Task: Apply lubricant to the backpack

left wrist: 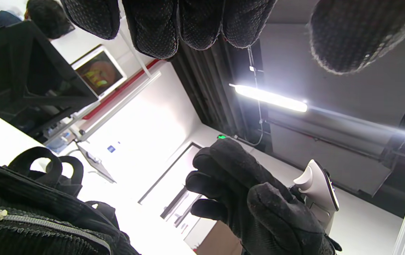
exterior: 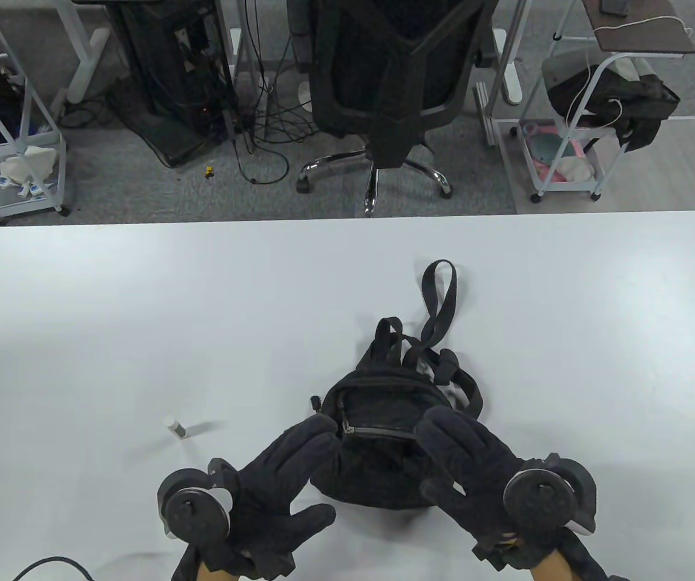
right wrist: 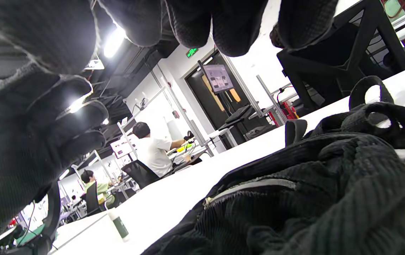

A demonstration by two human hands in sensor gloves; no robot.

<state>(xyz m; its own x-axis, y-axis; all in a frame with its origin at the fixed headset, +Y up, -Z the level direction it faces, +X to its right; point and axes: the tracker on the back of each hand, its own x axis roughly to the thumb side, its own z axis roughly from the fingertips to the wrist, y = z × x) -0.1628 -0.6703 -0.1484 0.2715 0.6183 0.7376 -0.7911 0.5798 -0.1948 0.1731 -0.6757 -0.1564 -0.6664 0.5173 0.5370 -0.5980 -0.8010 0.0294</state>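
Note:
A small black backpack (exterior: 384, 460) lies on the white table (exterior: 141, 315) near the front edge, with its silver front zipper (exterior: 378, 431) facing up and shut. My left hand (exterior: 287, 478) is open with fingers spread at the backpack's left side, fingertips near the zipper's left end. My right hand (exterior: 462, 460) is open and spread at the right side, fingertips over the zipper's right end. Neither hand holds anything. A small lubricant bottle (exterior: 177, 427) with a white cap lies on the table, left of my left hand; it also shows in the right wrist view (right wrist: 120, 226).
The backpack's long strap (exterior: 438, 296) loops out toward the far side of the table. A black office chair (exterior: 390, 78) and metal carts (exterior: 571, 145) stand on the floor beyond the far edge. A black cable (exterior: 51, 566) lies at the front left.

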